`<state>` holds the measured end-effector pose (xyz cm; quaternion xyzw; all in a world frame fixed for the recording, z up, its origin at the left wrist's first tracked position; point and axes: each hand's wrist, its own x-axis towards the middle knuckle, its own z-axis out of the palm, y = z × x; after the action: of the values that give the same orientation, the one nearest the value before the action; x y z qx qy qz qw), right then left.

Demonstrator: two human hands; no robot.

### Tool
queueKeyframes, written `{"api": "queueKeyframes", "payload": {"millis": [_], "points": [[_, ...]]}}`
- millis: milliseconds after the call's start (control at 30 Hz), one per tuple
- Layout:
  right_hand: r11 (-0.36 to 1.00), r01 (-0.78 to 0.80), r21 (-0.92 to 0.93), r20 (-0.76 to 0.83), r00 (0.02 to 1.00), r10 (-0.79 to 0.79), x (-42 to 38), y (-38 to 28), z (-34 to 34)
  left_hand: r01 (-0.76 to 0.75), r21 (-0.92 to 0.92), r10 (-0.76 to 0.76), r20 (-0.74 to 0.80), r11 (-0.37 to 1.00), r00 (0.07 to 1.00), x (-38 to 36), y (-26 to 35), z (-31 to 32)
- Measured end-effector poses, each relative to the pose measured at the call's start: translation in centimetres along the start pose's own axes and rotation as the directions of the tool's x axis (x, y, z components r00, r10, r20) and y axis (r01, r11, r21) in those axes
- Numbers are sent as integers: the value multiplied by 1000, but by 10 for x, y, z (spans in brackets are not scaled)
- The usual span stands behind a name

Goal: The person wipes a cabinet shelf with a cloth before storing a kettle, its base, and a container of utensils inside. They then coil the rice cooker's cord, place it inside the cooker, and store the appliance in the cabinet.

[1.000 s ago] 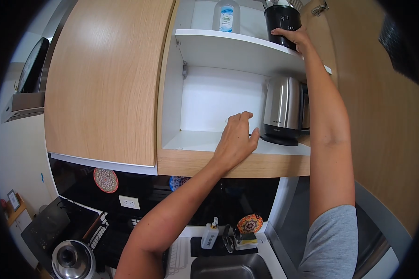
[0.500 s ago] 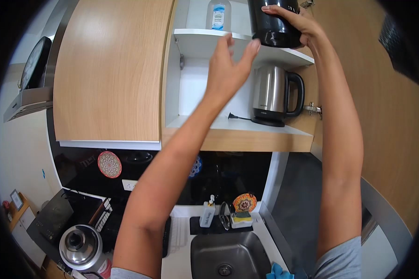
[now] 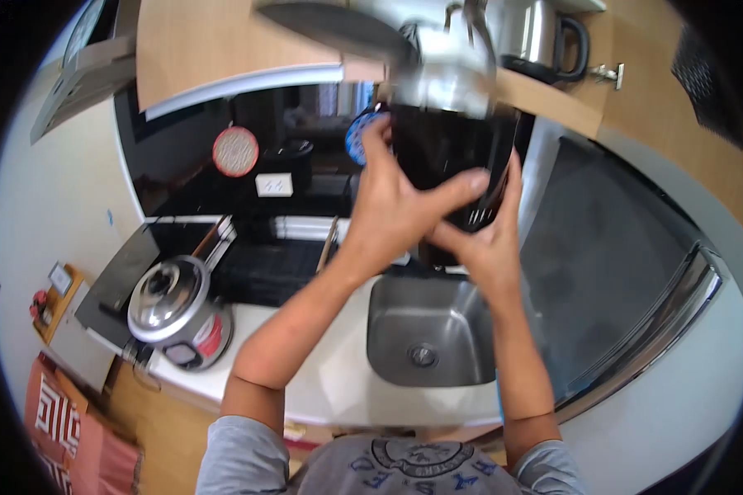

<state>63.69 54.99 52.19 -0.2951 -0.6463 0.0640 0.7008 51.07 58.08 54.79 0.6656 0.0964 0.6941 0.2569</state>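
Note:
A shiny black utensil holder (image 3: 450, 153) is up in front of me, below the cabinet and above the sink (image 3: 425, 375). Blurred kitchen tools stand out of its top, among them a dark flat-headed turner (image 3: 338, 29) sticking out to the left. My left hand (image 3: 400, 202) is closed around the holder's left side, thumb across its front. Lower down on the right, my right hand (image 3: 491, 239) grips it near the base, fingers up along its side. Most of the wall behind is hidden by the holder.
An electric kettle (image 3: 541, 37) stands on the cabinet shelf at upper right. A multicooker (image 3: 177, 309) sits on the counter (image 3: 326, 367) to the left. The open cabinet door (image 3: 685, 107) and a grey fridge-like panel (image 3: 611, 239) are at right.
The black holder has come down from the upper shelf to chest height. My left hand, free before, now grips it together with the right. The view has tilted down.

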Motion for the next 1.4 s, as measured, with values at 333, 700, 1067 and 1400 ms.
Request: {"api": "queueKeyframes", "payload": {"millis": [333, 700, 1067, 1400], "points": [[916, -397, -51, 142, 905, 400, -253, 85, 71, 477, 521, -607, 102, 708, 788, -245, -88, -127], [871, -492, 12, 260, 842, 472, -335, 115, 89, 538, 427, -645, 156, 727, 748, -280, -72, -176], [930, -344, -131, 397, 841, 367, -221, 21, 111, 710, -119, -666, 269, 694, 696, -281, -69, -179], [748, -630, 209, 446, 742, 500, -220, 78, 85, 295, 279, -351, 179, 914, 919, -275, -65, -215]]}}
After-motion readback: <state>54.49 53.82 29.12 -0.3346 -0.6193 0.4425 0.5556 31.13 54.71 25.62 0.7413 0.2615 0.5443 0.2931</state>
